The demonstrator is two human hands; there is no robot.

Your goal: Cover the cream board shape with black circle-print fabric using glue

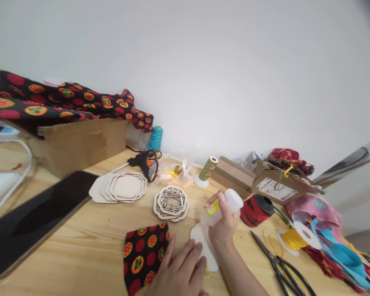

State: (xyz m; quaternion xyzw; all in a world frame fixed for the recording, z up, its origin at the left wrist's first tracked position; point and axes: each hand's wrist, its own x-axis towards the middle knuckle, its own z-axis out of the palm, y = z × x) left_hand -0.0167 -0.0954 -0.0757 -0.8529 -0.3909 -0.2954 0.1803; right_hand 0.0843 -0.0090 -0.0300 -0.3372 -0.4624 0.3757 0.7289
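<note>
My right hand [223, 224] is closed around a white glue bottle [226, 202] with a yellow label, tipped over a flat pale wooden cutout [202, 242] on the table. My left hand [181, 269] lies flat with fingers stretched out, pressing on the edge of that cutout and on a patch of black fabric with red and yellow circles [143, 255]. Just beyond lie a stack of lattice-cut wooden pieces [172, 202] and a stack of plain wooden frames [123, 187].
A hot glue gun [146, 163], gold thread cone [207, 169], teal spool [156, 137], red ribbon roll [256, 209], yellow cord spool [294, 237], black scissors [277, 261], cardboard boxes [77, 144], patterned cloth [61, 100] and a dark screen [33, 218] crowd the wooden table [89, 250].
</note>
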